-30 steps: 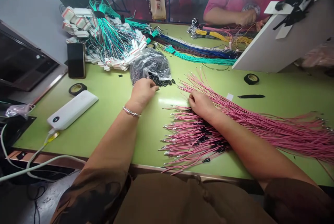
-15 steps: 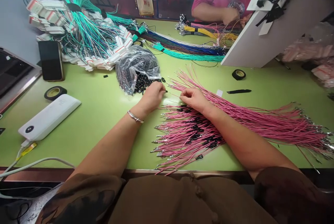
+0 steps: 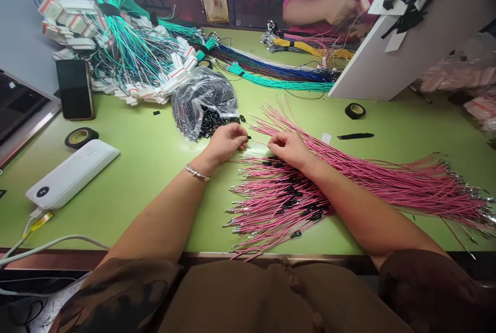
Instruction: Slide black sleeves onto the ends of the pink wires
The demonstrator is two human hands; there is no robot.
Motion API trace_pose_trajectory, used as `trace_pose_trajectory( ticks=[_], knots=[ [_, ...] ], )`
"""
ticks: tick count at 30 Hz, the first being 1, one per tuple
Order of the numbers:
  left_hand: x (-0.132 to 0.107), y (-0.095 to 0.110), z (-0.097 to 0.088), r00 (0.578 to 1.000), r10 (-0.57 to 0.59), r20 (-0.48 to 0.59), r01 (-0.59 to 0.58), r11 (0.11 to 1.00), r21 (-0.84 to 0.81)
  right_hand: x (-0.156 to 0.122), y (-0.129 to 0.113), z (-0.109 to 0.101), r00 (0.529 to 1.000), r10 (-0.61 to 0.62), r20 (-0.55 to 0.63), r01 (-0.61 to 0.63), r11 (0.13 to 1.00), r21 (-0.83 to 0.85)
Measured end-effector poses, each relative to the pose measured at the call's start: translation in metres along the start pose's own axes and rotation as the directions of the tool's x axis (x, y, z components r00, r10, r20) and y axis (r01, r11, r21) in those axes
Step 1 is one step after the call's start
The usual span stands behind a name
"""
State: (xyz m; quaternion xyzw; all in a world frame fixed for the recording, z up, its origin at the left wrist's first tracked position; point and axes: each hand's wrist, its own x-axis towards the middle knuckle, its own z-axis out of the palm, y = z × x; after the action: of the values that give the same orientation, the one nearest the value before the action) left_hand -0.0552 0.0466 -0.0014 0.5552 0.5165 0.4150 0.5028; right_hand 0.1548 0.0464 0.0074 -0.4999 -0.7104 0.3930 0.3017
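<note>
On the green desk [image 3: 155,152], the left hand [image 3: 225,142] pinches a black sleeve [image 3: 248,137]; the right hand [image 3: 289,148] pinches a pink wire [image 3: 259,144] mid-desk.

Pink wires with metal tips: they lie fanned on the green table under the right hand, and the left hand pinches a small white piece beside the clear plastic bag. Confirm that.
One detail is wrong. In the head view, the small piece pinched by the left hand is black, not white. The rest stands: the pink wires with metal tips lie fanned on the green table under the right hand, beside the clear plastic bag.
</note>
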Motion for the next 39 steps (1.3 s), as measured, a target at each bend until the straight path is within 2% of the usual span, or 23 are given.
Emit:
trace_pose_trajectory(
  ticks=[12, 17, 27, 35, 39],
  knots=[
    [0.000, -0.002, -0.004, 0.998, 0.021, 0.057, -0.019, 1.000, -0.021, 0.000, 0.000, -0.002, 1.000, 0.028, -0.009, -0.028, 1.000, -0.011],
    [-0.002, -0.001, -0.004, 0.996, 0.029, 0.081, -0.030, 0.999, 0.018, -0.001, 0.000, -0.001, 1.000, -0.005, -0.004, 0.005, 0.999, -0.045],
    [-0.001, 0.000, -0.005, 0.997, 0.025, 0.074, -0.027, 0.999, 0.032, 0.000, 0.003, -0.001, 1.000, 0.000, -0.005, 0.000, 0.999, -0.050],
    [-0.006, 0.002, -0.001, 0.987, 0.121, 0.106, -0.139, 0.972, 0.191, 0.000, 0.006, -0.001, 0.998, -0.051, 0.021, 0.053, 0.994, -0.091],
    [-0.009, 0.009, 0.009, 0.987, 0.144, 0.065, -0.154, 0.968, 0.197, 0.000, 0.006, -0.003, 0.997, -0.051, 0.055, 0.055, 0.995, -0.085]
  ],
)
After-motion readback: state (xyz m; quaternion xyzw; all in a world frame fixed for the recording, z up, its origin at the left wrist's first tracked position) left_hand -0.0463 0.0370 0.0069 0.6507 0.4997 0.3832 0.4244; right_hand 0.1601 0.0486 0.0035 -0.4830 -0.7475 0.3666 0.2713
